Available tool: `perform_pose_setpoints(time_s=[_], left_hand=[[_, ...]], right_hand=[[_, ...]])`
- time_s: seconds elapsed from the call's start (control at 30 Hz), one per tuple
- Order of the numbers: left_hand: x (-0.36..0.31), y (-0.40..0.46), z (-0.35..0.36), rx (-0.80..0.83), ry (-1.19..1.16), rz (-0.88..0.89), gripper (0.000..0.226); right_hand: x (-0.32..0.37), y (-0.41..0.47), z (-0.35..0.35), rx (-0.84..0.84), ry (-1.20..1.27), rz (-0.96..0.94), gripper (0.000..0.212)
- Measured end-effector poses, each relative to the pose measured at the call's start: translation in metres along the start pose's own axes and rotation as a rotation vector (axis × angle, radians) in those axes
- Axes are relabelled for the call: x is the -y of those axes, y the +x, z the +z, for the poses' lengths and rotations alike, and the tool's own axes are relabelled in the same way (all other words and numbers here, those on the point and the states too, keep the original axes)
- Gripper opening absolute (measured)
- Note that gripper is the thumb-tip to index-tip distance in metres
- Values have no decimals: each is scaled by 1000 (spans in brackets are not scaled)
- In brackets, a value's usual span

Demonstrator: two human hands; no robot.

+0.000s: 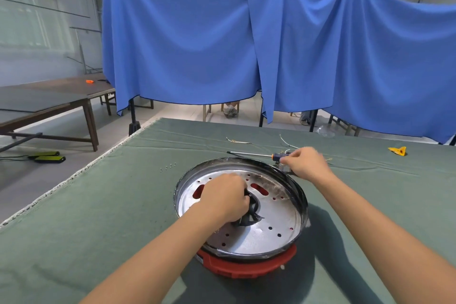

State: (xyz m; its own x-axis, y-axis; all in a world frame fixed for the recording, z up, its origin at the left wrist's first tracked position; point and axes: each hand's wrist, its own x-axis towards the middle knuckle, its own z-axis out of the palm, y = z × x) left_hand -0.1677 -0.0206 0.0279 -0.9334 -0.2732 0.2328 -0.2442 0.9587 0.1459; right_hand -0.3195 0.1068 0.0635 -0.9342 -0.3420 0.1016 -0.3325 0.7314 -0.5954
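An upturned round appliance base, a silver perforated metal plate [271, 224] in a dark rim over a red body [246, 266], sits on the green-covered table [98, 217]. My left hand [224, 197] is curled over the plate's centre and grips a black piece [254, 207] there. My right hand [306, 163] is just beyond the far rim, fingers curled at the blue-and-orange handle of a screwdriver [251, 154] that lies on the cloth with its shaft pointing left. The hand looks blurred.
Several small screws [167, 166] lie left of the base. Loose wires [238, 141] and a yellow scrap [397, 150] lie farther back. Blue curtains [246, 44] hang behind the table. A wooden table [49, 103] stands at left.
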Motion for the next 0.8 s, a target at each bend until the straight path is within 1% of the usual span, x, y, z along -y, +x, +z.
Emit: perform_pose_setpoints(time_s=[0.07,0.1,0.2,0.27,0.33,0.43,0.6,0.7,0.8], left_hand=[[1,1,1,-8,-14,-3,23],[2,1,2,-13,-26,-7,24],[3,1,3,-35,-35,-7,25],[2,1,4,-41,-21,-6,22],[2,1,3,-37,-9,-8,21],[2,0,3,-26,-14,-19,20],[0,-1,1,-4,-19,-4,25],[-1,1,0,10,-11,0,24],[-1,4,-1,25,-8,-13,23]], right_hand=[[2,14,6,-140,-177,-87,23],[1,21,10,-166,-267,-117,25],[-6,41,23,-104,-496,-152,31],[-11,52,29,-59,-582,-141,33],[-14,60,34,-38,-612,-123,38],[-15,69,38,-73,-677,-128,44],[-25,79,37,-164,-818,-167,32],[-32,83,35,-170,-802,-200,32],[-33,83,31,-131,-769,-234,28]])
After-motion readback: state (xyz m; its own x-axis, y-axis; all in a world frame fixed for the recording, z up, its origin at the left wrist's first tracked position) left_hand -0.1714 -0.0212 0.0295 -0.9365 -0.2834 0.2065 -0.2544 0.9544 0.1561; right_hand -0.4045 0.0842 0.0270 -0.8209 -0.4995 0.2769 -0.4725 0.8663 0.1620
